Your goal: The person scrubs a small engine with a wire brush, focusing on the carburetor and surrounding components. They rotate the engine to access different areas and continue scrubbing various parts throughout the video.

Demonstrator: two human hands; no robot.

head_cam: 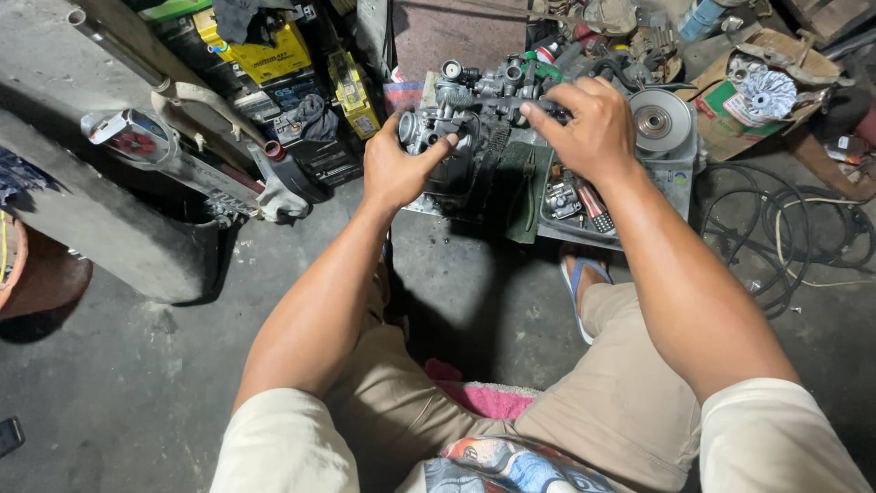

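Observation:
A grey metal engine part (470,119) with round ports and small fittings sits on the floor ahead of my knees. My left hand (397,169) grips its left end, thumb near a round opening. On its upper right side my right hand (589,123) closes its fingers over the top. A round metal pulley disc (661,120) lies just right of that hand. Below the part, a tray (575,228) holds small tools and pieces.
Yellow boxes (269,50) and a dark battery stand at the back left. A chrome pipe and bracket (146,137) lean by a concrete block (100,237). A cardboard box (730,114) with a finned part and black cables (785,228) lie at right.

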